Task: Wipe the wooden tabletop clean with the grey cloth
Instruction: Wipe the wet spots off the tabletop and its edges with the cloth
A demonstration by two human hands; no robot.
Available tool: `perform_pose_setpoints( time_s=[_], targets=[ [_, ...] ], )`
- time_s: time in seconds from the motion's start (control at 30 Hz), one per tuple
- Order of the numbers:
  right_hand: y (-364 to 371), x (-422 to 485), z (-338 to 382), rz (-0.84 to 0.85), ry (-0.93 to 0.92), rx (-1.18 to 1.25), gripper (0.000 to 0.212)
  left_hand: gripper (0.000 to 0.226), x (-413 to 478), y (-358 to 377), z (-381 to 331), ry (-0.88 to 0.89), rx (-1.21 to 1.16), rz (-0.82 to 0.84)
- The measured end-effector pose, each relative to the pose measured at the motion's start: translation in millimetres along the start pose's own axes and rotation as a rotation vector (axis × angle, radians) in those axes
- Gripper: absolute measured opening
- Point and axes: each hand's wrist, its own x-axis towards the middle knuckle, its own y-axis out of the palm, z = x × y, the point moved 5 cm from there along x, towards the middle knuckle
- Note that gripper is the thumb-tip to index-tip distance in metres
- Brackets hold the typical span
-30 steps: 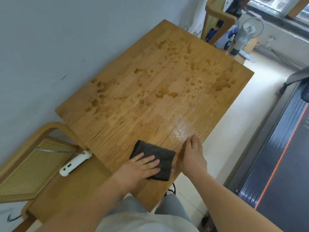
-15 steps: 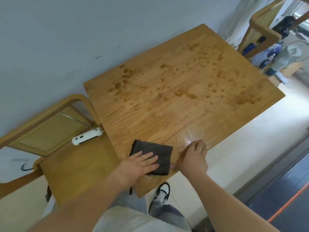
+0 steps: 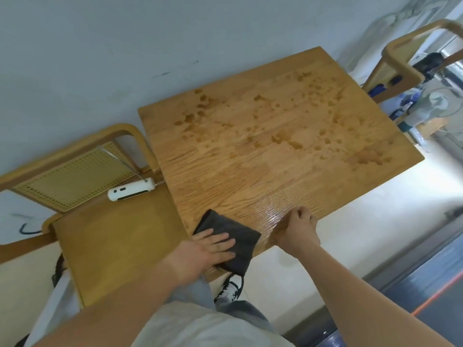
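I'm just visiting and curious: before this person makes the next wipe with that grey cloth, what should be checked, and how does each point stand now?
1. Grey cloth under control: ok, left hand presses it flat with straight fingers.
2. Cloth fully on the tabletop: not ok, its near corner seems to hang over the edge.
3. Path ahead free of objects: ok, nothing stands between cloth and brown stains.
4. Stains gone: not ok, spots cover the far half.
5. Right hand out of the way: not ok for a rightward stroke; it rests on the tabletop beside the cloth.
6. Cloth damp enough: cannot tell.
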Motion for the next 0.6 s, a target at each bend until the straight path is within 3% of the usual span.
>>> perform_pose_setpoints(
  time_s=[0.07,0.17,0.23,0.27,0.33,0.43,0.5,0.6],
  targets=[
    [-6.0,-2.6,-9.4,0.003,-0.047,0.077,0.082,0.087,-1.4,-7.5,17.2,-0.125,-0.007,-0.058],
    [-9.9,-16.0,-19.5,-0.121,-0.114,0.292,0.039,0.078,10.4,-14.2,-2.3,-0.501,-0.207,-0.31],
    [-6.3,-29.5,-26.5,-0.195,-0.064,0.437,0.018,0.075,30.6,-14.9,-38.0,-0.564,-0.225,-0.331],
    [-2.8,-34.7,-30.1,-0.191,-0.025,0.511,0.022,0.078,42.7,-13.6,-55.9,-0.514,-0.197,-0.302],
    [1.8,-43.9,-37.4,-0.125,0.063,0.66,0.03,0.083,68.4,-15.7,-77.3,-0.25,-0.105,-0.179],
    [4.2,-54.4,-48.9,-0.055,0.166,0.867,0.033,0.076,91.9,-33.8,-55.8,0.072,0.125,-0.016],
    [4.4,-61.3,-53.5,0.009,0.191,1.013,0.045,0.084,98.4,-51.3,-21.6,-0.028,0.179,0.01],
    [1.9,-66.3,-57.5,0.035,0.164,1.079,0.046,0.09,98.3,-62.0,3.5,-0.395,-0.053,-0.121]
  ],
)
